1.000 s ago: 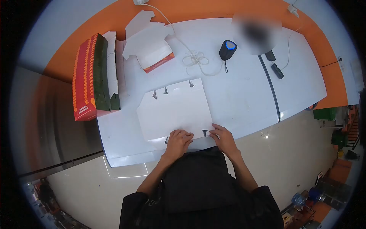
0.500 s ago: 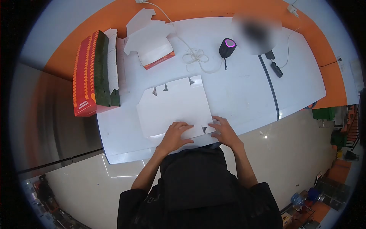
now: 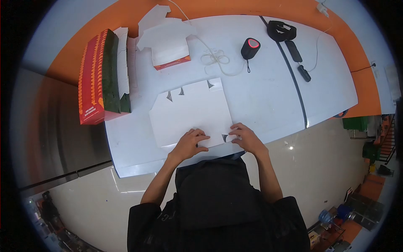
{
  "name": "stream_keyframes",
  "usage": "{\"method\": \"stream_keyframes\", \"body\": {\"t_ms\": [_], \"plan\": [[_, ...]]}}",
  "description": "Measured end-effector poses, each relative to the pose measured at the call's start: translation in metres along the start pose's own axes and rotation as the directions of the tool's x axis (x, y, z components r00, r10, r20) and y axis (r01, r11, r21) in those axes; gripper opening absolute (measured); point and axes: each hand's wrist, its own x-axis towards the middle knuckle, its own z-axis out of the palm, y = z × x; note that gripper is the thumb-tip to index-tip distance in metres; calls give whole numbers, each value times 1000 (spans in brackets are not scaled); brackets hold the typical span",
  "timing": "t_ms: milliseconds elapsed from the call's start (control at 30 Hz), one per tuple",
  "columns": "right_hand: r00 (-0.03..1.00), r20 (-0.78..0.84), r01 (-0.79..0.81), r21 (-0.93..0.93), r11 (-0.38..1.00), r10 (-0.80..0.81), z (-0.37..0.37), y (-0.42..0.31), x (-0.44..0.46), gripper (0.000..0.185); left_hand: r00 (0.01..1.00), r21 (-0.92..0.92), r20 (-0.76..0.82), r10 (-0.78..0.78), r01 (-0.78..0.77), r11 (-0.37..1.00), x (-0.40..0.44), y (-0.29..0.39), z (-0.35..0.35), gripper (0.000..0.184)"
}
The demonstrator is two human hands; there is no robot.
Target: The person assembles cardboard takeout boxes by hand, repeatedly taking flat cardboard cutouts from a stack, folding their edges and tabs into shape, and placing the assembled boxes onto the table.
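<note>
A flat, unfolded cardboard box (image 3: 184, 109) lies white side up on the table, with dark notches along its far edge and at its near right corner. My left hand (image 3: 189, 145) grips the near edge, its fingers curled on top and the thumb low by the border. At the near right corner, my right hand (image 3: 247, 139) pinches the small flap beside the notch. Both hands touch the cardboard, and parts of the fingertips are hidden.
Behind the cardboard stands a partly folded white box (image 3: 170, 52). A stack of red and green boxes (image 3: 95, 80) sits at the left. A black speaker (image 3: 250, 49), a coiled white cable (image 3: 216, 58), a black strap (image 3: 280, 31) and a black phone-like object (image 3: 293, 51) lie farther back.
My right fingers have drawn in closer on the corner flap, while my left hand stays at the near edge. The speaker's ring light has turned from pink to red. The view has shifted slightly.
</note>
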Motion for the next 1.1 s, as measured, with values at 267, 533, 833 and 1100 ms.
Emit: {"method": "stream_keyframes", "body": {"t_ms": [267,533,833,1100], "plan": [[994,-73,-69,134,989,79,-18,-13,8,14,989,-228,129,-67,95,969,2,-8,-20,39],[860,-440,314,56,948,-258,7,-63,21,13,991,-308,1,-134,127,943,-22,16,-58,25],[825,-469,418,127,900,-317,25,-88,20,30,809,-299,-553,-198,29,954,-62,46,-62,15],[705,-541,494,-89,865,-458,23,-114,53,35,785,-595,-436,-441,117,795,-33,64,-57,19]]}}
